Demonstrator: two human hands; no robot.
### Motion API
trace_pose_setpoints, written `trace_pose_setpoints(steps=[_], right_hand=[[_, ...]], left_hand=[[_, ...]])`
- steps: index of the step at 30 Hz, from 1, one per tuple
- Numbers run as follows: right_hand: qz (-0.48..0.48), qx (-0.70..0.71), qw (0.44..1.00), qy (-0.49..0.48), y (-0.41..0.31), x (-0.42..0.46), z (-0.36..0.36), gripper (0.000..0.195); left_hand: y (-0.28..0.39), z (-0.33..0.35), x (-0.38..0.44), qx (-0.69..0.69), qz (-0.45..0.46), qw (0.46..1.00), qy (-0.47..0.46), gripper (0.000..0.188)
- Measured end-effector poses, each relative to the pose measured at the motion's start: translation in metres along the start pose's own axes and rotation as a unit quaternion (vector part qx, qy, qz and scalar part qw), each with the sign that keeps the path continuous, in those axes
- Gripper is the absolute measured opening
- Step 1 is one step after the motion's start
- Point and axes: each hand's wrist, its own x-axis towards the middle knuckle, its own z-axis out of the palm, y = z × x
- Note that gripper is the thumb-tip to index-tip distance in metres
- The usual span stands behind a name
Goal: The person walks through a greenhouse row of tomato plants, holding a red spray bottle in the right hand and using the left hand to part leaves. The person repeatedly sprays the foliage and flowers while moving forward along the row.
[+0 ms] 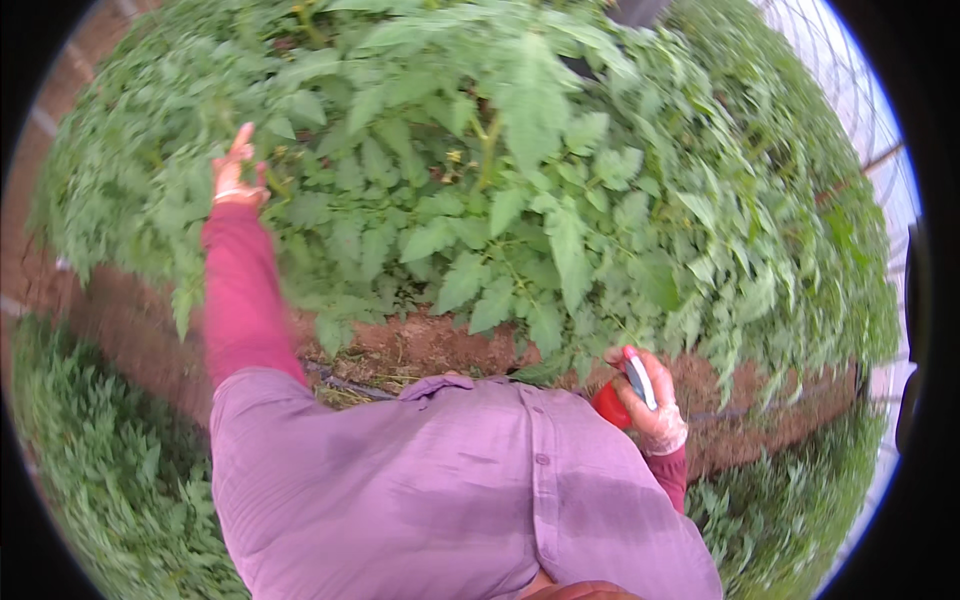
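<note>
My left hand (240, 169), in a thin clear glove, reaches into the foliage of the tomato plants (427, 240) at the left. Its fingers are spread and blurred, and no held object shows in it. Near my right side, low in front of the plants, my right hand (652, 401) grips what looks like a small red spray bottle (611, 406) with a pale grey-and-white head and a red tip. This hand is gloved too. Small yellow tomato flowers (453, 157) hang among the leaves by a thick stem, between the two hands and farther up.
Bare reddish soil (427, 341) runs along the foot of the plants, with a dark drip hose (360, 388) and dry clippings on it. More green plants (112, 480) grow behind me on both sides. A curved greenhouse wall (847, 82) rises at the right.
</note>
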Motion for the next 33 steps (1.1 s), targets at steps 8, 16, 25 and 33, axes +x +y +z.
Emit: trace_pose_setpoints(steps=[8, 16, 25, 33], right_hand=[[0.027, 0.024, 0.999, 0.006, 0.019, -0.012, -0.024, 0.038], [0.062, 0.023, 0.998, 0.015, 0.037, -0.025, -0.075, 0.039], [-0.029, 0.021, 0.999, 0.021, 0.077, -0.014, -0.134, 0.041], [-0.078, -0.056, 0.994, 0.055, 0.106, 0.022, -0.182, 0.033]], left_hand=[[-0.072, 0.003, -0.064, 0.031, -0.063, 0.981, -0.181, 0.037], [-0.028, 0.177, -0.270, 0.557, 0.358, 0.465, -0.588, 0.047], [-0.143, 0.396, -0.297, 0.445, 0.672, 0.394, -0.442, 0.030], [-0.245, 0.469, -0.240, 0.473, 0.055, 0.419, -0.773, 0.053]])
